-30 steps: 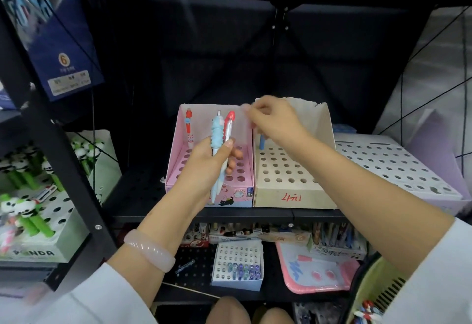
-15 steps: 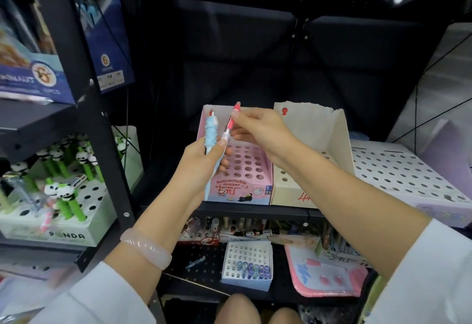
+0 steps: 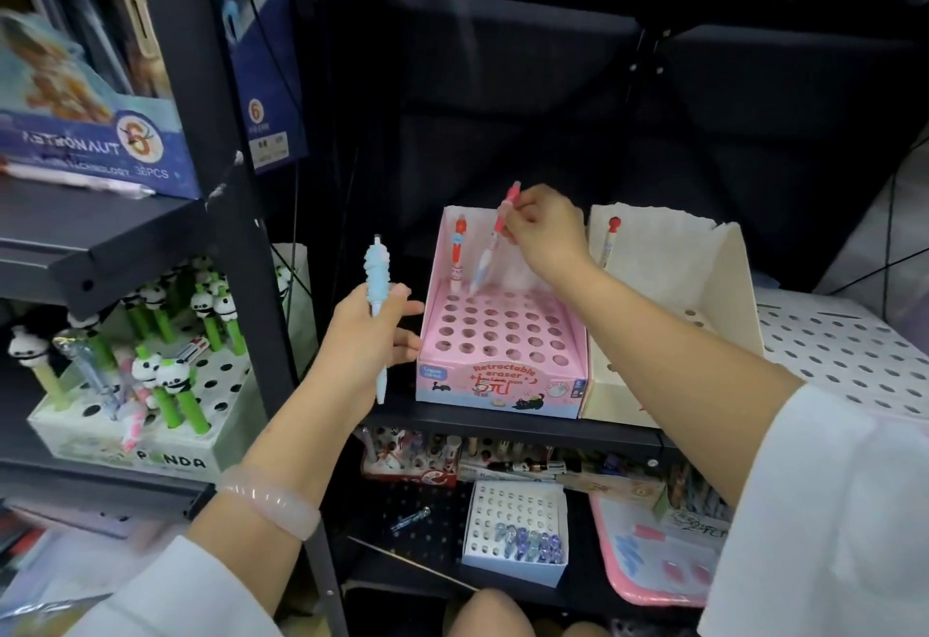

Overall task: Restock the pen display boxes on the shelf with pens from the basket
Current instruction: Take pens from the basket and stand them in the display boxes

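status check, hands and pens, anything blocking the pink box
Right hand pinches red-capped pen, tip at pink box back row. Left hand grips light blue pen. Holes unobstructed.

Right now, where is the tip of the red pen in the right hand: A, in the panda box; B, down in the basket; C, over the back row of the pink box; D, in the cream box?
C: the right hand holds the red pen tilted, tip at the back holes of the pink box.

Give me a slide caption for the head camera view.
Right hand lowers a red-capped pen into the pink display box; left hand holds a blue pen.
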{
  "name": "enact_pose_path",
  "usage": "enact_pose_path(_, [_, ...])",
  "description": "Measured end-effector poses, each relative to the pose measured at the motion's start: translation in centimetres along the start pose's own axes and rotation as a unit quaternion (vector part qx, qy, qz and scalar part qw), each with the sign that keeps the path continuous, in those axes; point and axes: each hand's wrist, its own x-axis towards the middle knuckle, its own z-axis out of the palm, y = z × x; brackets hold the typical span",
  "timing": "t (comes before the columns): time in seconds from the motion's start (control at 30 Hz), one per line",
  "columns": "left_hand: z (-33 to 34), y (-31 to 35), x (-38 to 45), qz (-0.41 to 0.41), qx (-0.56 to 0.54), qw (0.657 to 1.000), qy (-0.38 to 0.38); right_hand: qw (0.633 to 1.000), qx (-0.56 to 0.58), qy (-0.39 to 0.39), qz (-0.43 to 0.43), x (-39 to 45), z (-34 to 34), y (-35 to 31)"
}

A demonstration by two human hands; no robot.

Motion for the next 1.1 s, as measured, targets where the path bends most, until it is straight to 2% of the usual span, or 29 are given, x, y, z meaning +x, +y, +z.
enact_pose_path(0.17, [0.0, -0.4, 0.1, -0.023, -0.021, 0.999, -0.019, 0.998, -0.045, -0.018, -0.036, 0.6, 0.6, -0.2])
enact_pose_path(0.33, [-0.1, -0.2, -0.1, -0.024, -0.018, 0.999, -0.023, 0.987, -0.119, -0.108, 0.008, 0.1, 2.1, 1.1])
enact_pose_path(0.5, [0.0, 0.4, -0.6, 0.002, 0.035, 0.999, -0.006, 0.983, -0.137, -0.119, 0.038, -0.1, 1.7, 0.6])
enact_pose_path(0.6, [0.7, 1.4, -1.0, 0.029, 0.055, 0.998, -0.015, 0.995, -0.033, -0.092, 0.013, -1.0, -0.4, -0.8])
enact_pose_path(0.7, [2.7, 2.5, -1.6, 0.055, 0.069, 0.995, -0.045, 0.979, 0.1, -0.177, -0.01, -3.5, -3.0, -2.8])
enact_pose_path(0.8, [5.9, 2.9, -2.5, 0.067, 0.08, 0.992, -0.067, 0.967, 0.106, -0.231, -0.002, -5.7, -5.0, -3.2])
enact_pose_path(1.1, [16.2, 2.4, -4.7, 0.122, 0.152, 0.972, -0.132, 0.966, 0.182, -0.156, 0.094, -6.9, -14.1, 2.1])
